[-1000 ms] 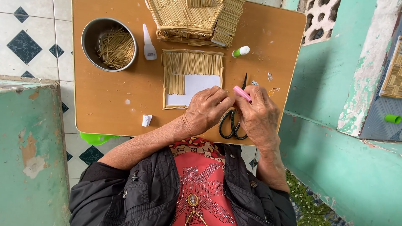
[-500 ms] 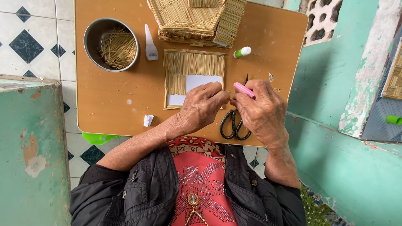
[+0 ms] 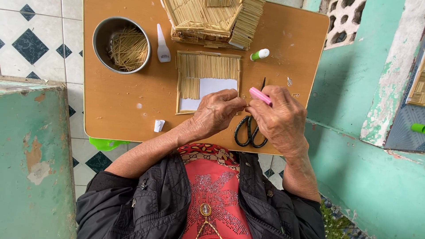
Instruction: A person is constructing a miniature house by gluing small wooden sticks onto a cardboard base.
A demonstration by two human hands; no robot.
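A flat panel of thin straw-coloured sticks (image 3: 208,66) glued on white card (image 3: 217,86) lies on the small wooden table (image 3: 124,102). My left hand (image 3: 219,113) rests at the panel's lower right corner, fingertips pinched together; what they pinch is too small to tell. My right hand (image 3: 281,117) meets it fingertip to fingertip and grips a slim pink tool (image 3: 260,96). Black-handled scissors (image 3: 248,132) lie on the table, partly under my right hand.
A metal bowl of loose sticks (image 3: 121,44) stands at the table's back left, a white glue bottle (image 3: 163,44) beside it. A stick-built model house (image 3: 212,20) sits at the back, a green-capped tube (image 3: 259,54) near it. Green concrete walls (image 3: 35,168) flank the table.
Both hands stay together at the panel's lower right corner, with only small finger movements. The pink tool has shifted slightly in my right hand.
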